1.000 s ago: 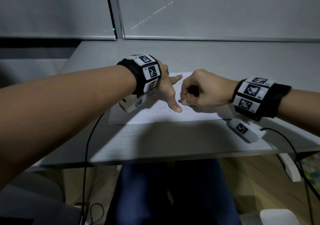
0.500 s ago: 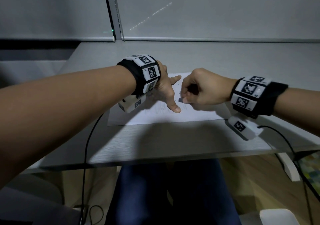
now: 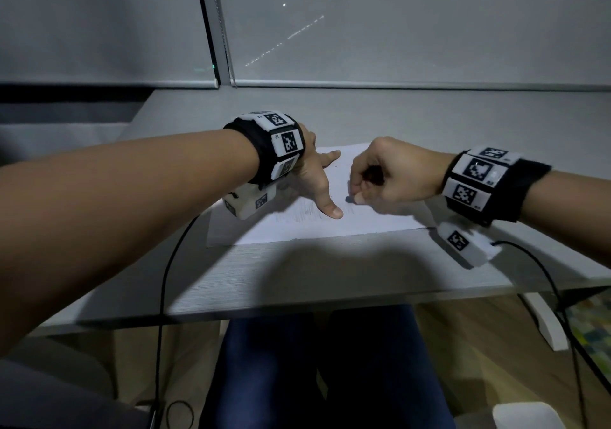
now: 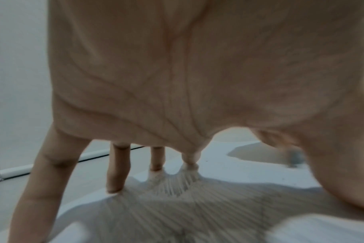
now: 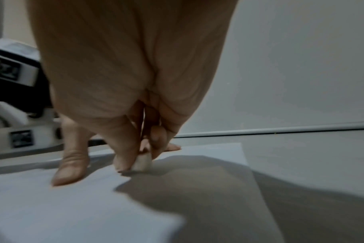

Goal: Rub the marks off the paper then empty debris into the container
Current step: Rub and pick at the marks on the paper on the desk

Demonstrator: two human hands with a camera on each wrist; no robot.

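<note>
Our right hand (image 3: pixel 393 174), pinching the eraser (image 5: pixel 142 162), has slid right; left hand (image 3: pixel 314 177) spread on the paper (image 3: pixel 373 220); marks (image 3: pixel 305 214) remain.

Black wristbands (image 3: pixel 277 151), white coded tiles; white camera pods, black cables; trousers probably dark blue.

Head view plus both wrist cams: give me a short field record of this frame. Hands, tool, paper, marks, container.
left hand: fingers spread, tips pressing the paper flat
right hand: pinches the eraser, fingers curled
eraser: small, pale, bottom edge on the paper, just right of the left thumb
paper: white sheet lying flat on the desk, near the front edge
marks: faint pencil hatching visible by the left thumb
desk: grey
container: not identifiable in any view
debris: too small to tell
</note>
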